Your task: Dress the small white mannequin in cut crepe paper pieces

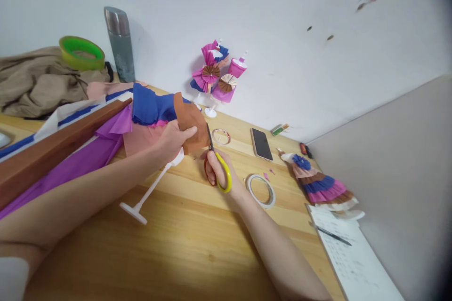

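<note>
My left hand (176,138) is closed on a piece of brown crepe paper (196,122), its thumb lying across the front. In my right hand (221,164) is a pair of scissors (226,176) with yellow and red handles, the blades pointing up along the paper's right edge. Whether the blades are apart is hard to make out. A white stand (151,193) lies tilted on the table below my left hand. Blue crepe paper (151,106) and pink paper (139,138) are just behind that hand.
Purple paper (95,150) and a long brown strip (60,146) spread left. Behind stand a bottle (122,51) and small dressed mannequins (211,75). Rightward lie a tape roll (271,196), a phone (261,143), a layered paper dress (321,183) and written sheets (353,263).
</note>
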{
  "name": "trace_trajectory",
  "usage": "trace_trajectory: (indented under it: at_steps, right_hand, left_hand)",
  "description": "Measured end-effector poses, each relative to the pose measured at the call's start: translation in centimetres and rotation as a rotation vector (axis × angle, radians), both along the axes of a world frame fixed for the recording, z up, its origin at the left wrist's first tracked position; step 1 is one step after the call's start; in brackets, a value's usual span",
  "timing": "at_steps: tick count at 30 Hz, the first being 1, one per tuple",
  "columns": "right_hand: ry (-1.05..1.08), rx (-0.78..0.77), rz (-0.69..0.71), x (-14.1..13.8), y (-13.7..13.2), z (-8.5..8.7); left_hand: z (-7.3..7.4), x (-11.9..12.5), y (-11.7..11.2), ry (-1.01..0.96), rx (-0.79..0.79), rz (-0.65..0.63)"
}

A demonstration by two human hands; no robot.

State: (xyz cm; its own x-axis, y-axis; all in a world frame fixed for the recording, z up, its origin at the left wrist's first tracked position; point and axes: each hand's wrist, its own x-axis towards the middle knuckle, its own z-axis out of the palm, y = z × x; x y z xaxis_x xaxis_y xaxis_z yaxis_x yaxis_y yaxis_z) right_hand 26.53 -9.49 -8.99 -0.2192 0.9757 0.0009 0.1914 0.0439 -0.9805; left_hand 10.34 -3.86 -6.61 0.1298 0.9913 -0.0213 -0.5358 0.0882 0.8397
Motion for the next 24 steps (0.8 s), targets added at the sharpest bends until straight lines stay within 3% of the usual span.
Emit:
trace_trajectory:
  at_steps: [7, 17, 24]
  right_hand:
    - [-0.005, -0.012, -0.005, -0.1, 0.0, -0.2]
    - [0.092, -0.041, 0.051, 0.3, 0.1, 0.1]
    - [0.089, -0.036, 0.030, 0.3, 0.2, 0.4]
  left_hand:
    - [-0.9, -0.4, 0.4, 0.107, 0.064, -0.008]
    - [-0.2, -0.3, 0.2, 0.077, 0.026, -0.027]
    - [-1.5, -0.4, 0.3, 0.131, 0.098, -0.087]
